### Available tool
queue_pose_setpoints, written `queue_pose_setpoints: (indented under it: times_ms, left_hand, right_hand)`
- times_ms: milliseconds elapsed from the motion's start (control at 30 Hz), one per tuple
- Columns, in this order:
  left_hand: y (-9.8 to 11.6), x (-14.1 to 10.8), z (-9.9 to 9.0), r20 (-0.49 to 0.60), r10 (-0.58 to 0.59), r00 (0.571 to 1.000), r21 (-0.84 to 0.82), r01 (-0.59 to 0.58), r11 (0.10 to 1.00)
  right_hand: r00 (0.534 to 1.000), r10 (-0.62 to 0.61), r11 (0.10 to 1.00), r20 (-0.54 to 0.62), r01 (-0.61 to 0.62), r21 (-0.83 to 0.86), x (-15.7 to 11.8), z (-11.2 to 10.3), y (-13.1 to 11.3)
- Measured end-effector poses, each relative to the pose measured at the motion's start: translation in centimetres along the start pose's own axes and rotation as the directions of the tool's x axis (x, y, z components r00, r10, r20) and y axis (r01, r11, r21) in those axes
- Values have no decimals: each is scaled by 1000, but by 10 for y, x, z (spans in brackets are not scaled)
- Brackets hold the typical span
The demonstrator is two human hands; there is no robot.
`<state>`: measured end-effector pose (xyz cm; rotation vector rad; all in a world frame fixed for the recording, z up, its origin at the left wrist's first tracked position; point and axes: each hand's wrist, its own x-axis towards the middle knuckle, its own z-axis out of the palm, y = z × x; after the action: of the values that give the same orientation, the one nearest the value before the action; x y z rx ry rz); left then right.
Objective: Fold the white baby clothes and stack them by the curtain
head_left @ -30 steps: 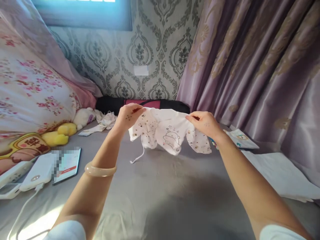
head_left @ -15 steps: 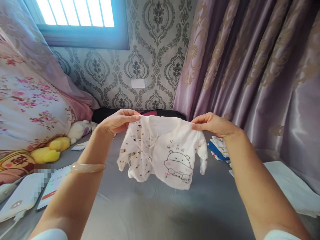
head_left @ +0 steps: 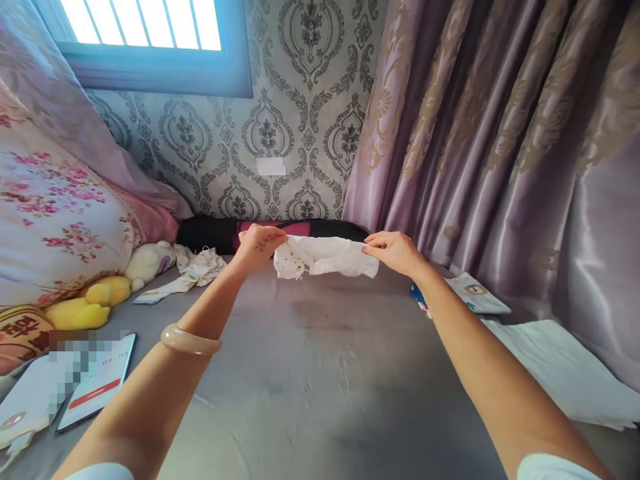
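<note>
A small white baby shirt hangs in the air between my hands, foreshortened so that only a narrow band of it shows. My left hand pinches its upper left corner, near the part with small brown prints. At the upper right corner, my right hand grips the cloth between thumb and fingers. The hippo drawing on the front is out of sight. Beneath the shirt lies a grey bed sheet.
Crumpled patterned cloth, plush toys and a phone lie on the left. To the right are folded clothes and a white cloth. A dark and pink item runs along the wall.
Both hands have moved forward and closer together, with the shirt still between them. The shirt has swung from hanging face-on to a narrow band, hiding its front drawing.
</note>
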<state>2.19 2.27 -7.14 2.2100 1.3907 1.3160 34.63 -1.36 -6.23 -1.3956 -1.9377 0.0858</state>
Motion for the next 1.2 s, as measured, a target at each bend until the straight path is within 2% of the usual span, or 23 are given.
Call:
queue_pose_setpoints:
  times_ms: [133,233,300,400,500,600,667,767,900,1000,1100,1200]
  left_hand:
    - [2,-3,-4,51,-58,997,-176,66,982]
    - [11,-6,-16,190,-71,979,-336,133,933]
    - [17,-9,-24,251,-53,966,-345,140,928]
    - [24,-11,-24,146,-3,989,-166,28,986]
    - [23,-10,-9,-44,60,997,25,-59,998]
    - [15,-5,6,-173,103,980,168,-73,983]
    - [9,-1,11,-198,70,978,174,-36,984]
    - [4,2,10,-201,36,979,134,-9,991]
    - [4,1,8,-163,4,987,111,14,994]
    - [8,-2,5,-114,-38,993,29,41,999]
    - [14,-5,-5,-34,-91,995,-231,81,970]
    - [19,-8,-18,115,-110,987,-493,153,857]
  right_hand:
    - [994,61,972,94,-81,219,-3,-4,1]
    - [974,86,899,209,-166,404,-7,-14,-4]
    - [962,44,873,270,-169,458,-10,-21,-6]
    - [977,-9,940,215,-65,336,-10,-18,-7]
    - [999,-27,996,-31,29,83,-10,-1,-6]
    - [965,-126,973,-232,75,-216,-9,12,-2]
    - [952,-173,939,-251,83,-335,-9,15,2]
    - [956,-160,937,-244,69,-343,-9,13,7]
    - [966,-110,959,-236,40,-281,-10,11,9]
    - [981,-43,987,-190,13,-161,-13,5,6]
    - [999,52,989,-15,-50,139,-16,-8,-1]
    - [974,49,893,220,-142,426,-20,-24,-7]
